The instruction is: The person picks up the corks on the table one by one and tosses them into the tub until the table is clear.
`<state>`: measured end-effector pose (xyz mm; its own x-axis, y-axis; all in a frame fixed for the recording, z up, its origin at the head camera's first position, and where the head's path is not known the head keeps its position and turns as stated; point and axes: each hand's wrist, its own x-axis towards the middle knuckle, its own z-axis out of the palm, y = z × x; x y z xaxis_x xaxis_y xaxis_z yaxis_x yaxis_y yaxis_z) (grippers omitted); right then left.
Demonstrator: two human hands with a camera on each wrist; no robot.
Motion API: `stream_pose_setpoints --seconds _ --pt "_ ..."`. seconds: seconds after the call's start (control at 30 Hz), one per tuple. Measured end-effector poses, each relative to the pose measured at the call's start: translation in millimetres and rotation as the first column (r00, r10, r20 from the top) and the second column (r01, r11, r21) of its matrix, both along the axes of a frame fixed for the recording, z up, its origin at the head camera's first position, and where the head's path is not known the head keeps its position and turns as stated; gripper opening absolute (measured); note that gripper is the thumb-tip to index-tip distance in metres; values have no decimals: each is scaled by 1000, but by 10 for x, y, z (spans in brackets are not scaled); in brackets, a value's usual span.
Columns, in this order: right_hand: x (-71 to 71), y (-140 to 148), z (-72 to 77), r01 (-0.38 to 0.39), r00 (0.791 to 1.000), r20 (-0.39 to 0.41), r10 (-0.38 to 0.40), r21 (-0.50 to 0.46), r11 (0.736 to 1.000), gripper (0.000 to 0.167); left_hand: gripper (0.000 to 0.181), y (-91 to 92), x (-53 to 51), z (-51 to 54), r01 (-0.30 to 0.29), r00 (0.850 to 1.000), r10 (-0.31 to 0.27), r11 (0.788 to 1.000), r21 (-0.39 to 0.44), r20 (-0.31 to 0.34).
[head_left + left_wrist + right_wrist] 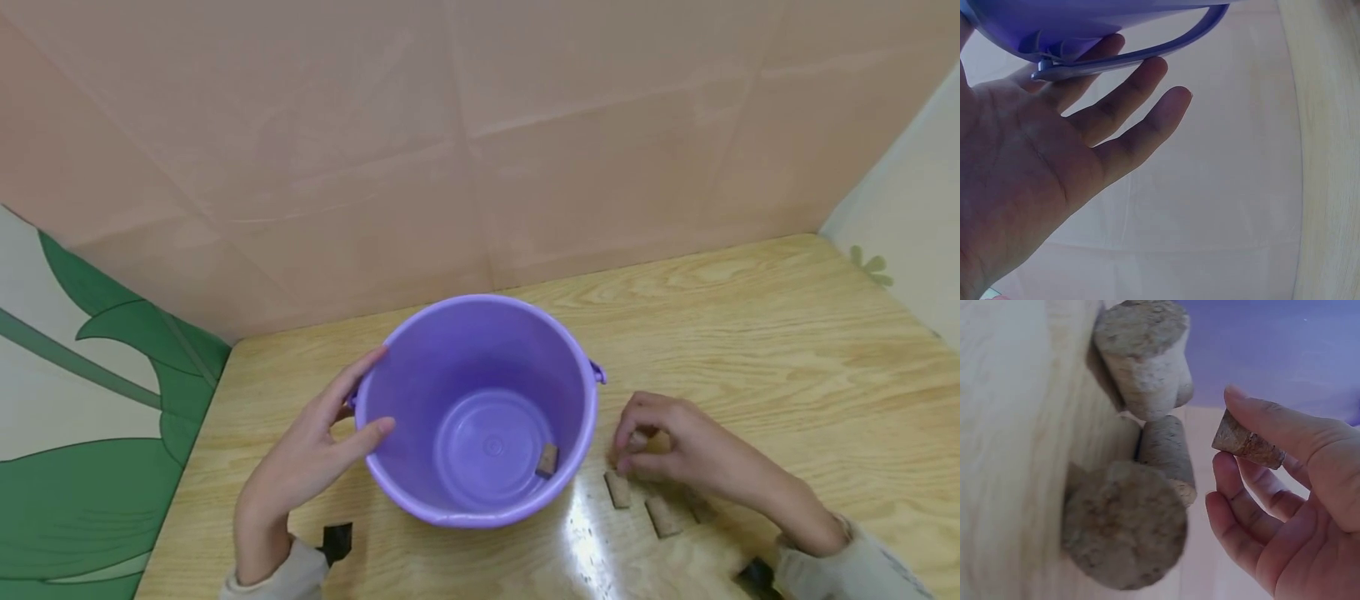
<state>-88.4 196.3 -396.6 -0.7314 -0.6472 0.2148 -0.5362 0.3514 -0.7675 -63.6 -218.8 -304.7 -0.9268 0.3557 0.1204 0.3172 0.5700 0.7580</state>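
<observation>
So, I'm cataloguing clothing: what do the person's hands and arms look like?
The left hand and right hand wear no gloves. The left sleeve and right sleeve are pale greyish beige; a black piece of unclear purpose shows beside each.

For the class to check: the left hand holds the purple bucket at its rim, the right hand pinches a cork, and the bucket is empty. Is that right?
Not quite: the purple bucket is not empty. The head view shows one cork inside it. The left hand does hold the rim, and the right hand does pinch another cork.
</observation>
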Motion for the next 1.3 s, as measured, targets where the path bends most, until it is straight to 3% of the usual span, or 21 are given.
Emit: stream_pose_setpoints --seconds 0.23,0.4,0.67,0.8,1.03,1.1,1.3 --pt "10 -34 70 47 995 -90 -46 11 999 25 69 -11 -1 3 1 1000 -2 1000 3 9" --pt "-1 -60 148 84 976 -196 -92 -47 995 36 69 -10 -10 -6 2 1000 -2 1000 1 14" --pt "-57 -64 362 108 922 -366 -127 -74 991 45 68 -7 -3 -4 -7 999 7 1000 10 42" --pt "-67 -59 483 100 896 -424 -132 -95 990 22 68 -5 -1 4 -14 998 14 1000 16 55" --pt "-60 -55 644 175 869 -440 -226 -155 972 20 68 -9 3 8 -13 999 12 1000 14 48" --pt "-60 -48 691 200 849 -458 -264 -185 962 16 69 -10 3 8 -10 999 10 1000 15 50" --pt "-48 -63 835 175 793 -513 -329 -325 929 41 68 -12 -3 7 -11 998 10 1000 14 60"
